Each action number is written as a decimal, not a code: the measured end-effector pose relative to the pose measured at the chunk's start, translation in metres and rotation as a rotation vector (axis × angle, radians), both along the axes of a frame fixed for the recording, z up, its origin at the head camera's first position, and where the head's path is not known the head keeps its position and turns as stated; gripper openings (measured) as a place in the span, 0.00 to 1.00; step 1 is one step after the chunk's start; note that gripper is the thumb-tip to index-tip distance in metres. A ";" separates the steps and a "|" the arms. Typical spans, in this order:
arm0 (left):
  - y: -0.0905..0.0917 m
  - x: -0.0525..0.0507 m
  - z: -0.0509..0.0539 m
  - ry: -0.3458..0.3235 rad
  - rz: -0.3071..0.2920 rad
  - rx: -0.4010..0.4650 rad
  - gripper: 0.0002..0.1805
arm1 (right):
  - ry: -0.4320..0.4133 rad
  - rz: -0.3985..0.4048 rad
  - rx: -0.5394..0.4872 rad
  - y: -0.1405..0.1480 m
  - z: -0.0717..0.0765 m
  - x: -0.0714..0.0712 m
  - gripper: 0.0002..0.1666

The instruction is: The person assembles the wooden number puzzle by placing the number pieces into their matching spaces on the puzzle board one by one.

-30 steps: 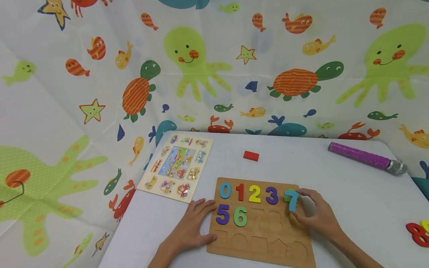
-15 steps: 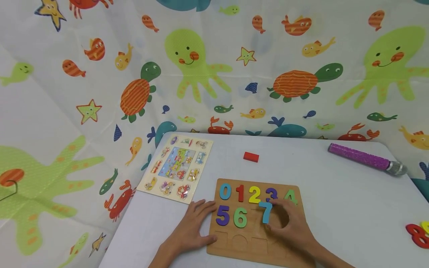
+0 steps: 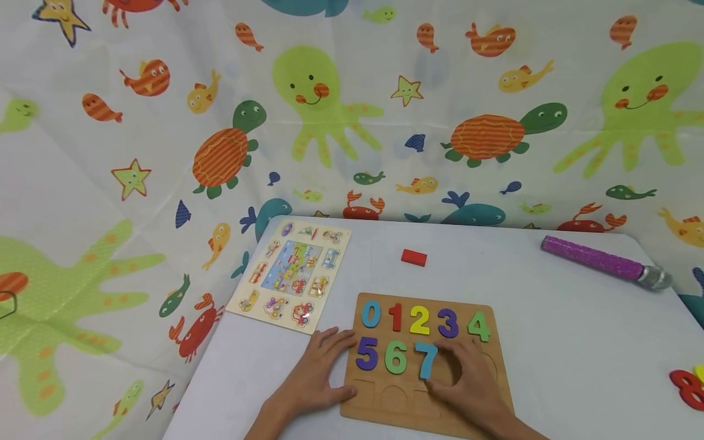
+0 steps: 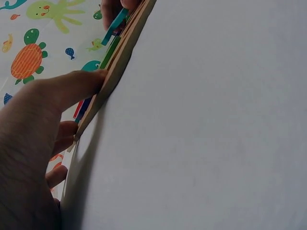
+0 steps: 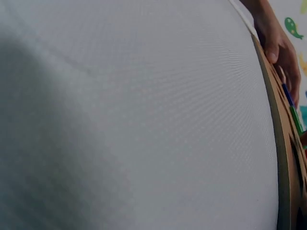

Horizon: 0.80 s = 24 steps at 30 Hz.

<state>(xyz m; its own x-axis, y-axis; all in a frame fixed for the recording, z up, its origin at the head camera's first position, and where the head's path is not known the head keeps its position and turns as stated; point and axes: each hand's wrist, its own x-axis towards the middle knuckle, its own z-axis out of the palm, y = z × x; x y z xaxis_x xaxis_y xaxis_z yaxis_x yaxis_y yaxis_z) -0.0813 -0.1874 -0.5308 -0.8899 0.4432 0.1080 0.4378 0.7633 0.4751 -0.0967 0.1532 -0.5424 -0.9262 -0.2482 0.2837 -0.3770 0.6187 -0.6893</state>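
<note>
- The rear and left side were covered by a white cloth backdrop (image 3: pixel 352 91), printed with sea animals.
- A table (image 3: pixel 577 342) with a white surface was set before it.
- On the table, nearest the person, a wooden number board (image 3: pixel 357 406) was laid flat, with outlined recesses visible in its lower part.
- Farther back and to the left, a picture puzzle (image 3: pixel 294 275) bordered with small vehicle pictures was placed at a slant.
- The board's left edge was touched by the thumb and fingertips of the left hand (image 3: pixel 319 373), its fingers spread wide.
- The right hand (image 3: pixel 473 382) was held over the board, a blue 7 being pinched between thumb and fingers.
- A purple microphone (image 3: pixel 602 260) was seen lying at the far right.
- Blue 0 (image 3: pixel 365 314), red 1 (image 3: pixel 396 318), yellow 2 (image 3: pixel 420 321), purple 3 (image 3: pixel 450 322) and green 4 (image 3: pixel 480 327) were lined up along the top row; purple 5 (image 3: pixel 366 354) and green 6 (image 3: pixel 395 365) were set below.
- The blue 7 (image 3: pixel 426 360) was positioned just right of the 6, shown tilted against the board in the left wrist view.
- A red 8 (image 3: pixel 687 389) and a yellow piece (image 3: pixel 700 375), partly cut off, were left near the right border.
- Behind the board, a small red block (image 3: pixel 414 258) was seen.
</note>
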 end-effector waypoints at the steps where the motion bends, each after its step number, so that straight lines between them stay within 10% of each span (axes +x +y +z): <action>1: 0.000 0.000 0.000 0.001 -0.001 0.001 0.46 | 0.010 -0.002 0.011 0.000 -0.001 0.000 0.43; 24: 0.001 0.000 0.001 -0.006 0.004 -0.004 0.46 | 0.101 -0.005 0.177 -0.006 -0.002 0.000 0.43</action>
<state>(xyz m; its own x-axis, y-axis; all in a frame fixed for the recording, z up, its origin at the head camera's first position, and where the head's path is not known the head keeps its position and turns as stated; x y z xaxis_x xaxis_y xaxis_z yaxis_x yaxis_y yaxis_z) -0.0811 -0.1863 -0.5293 -0.8924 0.4397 0.1012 0.4317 0.7672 0.4744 -0.0969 0.1469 -0.5444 -0.8967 -0.2982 0.3271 -0.4352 0.7290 -0.5284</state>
